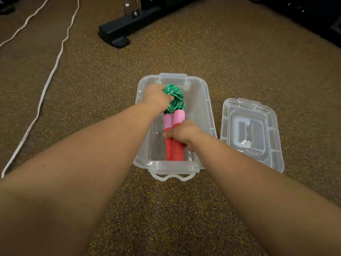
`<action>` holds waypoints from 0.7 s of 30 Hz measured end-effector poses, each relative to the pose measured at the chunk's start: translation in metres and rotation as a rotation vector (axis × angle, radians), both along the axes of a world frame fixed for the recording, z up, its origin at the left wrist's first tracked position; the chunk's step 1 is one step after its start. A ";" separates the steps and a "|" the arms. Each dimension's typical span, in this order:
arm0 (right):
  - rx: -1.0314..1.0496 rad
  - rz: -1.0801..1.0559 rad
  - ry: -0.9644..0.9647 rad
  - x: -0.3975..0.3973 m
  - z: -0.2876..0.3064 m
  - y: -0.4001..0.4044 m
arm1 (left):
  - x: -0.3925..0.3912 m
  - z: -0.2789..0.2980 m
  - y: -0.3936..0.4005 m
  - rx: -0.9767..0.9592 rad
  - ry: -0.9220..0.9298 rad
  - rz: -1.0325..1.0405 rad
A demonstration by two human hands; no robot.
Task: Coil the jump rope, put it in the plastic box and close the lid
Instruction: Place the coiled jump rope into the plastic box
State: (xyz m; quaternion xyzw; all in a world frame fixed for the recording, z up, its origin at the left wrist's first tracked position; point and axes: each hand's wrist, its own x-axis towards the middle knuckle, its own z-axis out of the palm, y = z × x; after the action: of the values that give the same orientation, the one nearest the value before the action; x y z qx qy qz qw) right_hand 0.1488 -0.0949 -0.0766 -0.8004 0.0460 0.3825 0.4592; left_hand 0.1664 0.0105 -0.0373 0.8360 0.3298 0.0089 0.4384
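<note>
Inside the clear plastic box [206, 115], left hand [156, 97] clenches the green braided rope coil [175, 97] — right hand [181, 134] grips the red-and-pink handles [174, 150]; clear lid [251, 133] lies just right of the box.

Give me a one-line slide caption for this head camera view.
Two bare hands, left and right, lower a coiled green jump rope into a clear plastic box.

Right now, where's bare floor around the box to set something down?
Carpet is free in front of the plastic box, near its handle, and left of it out to the white cord. The right side is crowded by the lid.
</note>
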 end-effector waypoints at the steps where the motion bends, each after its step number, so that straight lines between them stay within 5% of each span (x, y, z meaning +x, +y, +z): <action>1: -0.024 0.024 0.004 0.001 0.001 -0.001 | 0.002 -0.007 0.002 -0.073 0.008 0.054; 14: -0.170 0.128 -0.053 0.014 -0.009 0.007 | 0.006 -0.029 -0.001 -0.162 -0.082 0.108; 21: -0.440 0.400 -0.238 0.017 -0.013 0.004 | 0.003 -0.040 -0.001 -0.091 0.039 0.051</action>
State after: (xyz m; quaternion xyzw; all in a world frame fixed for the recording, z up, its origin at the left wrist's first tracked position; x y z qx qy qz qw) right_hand 0.1659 -0.0905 -0.0893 -0.9129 -0.0845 0.3498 0.1928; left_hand 0.1693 0.0092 -0.0770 0.8063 0.3598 -0.0113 0.4692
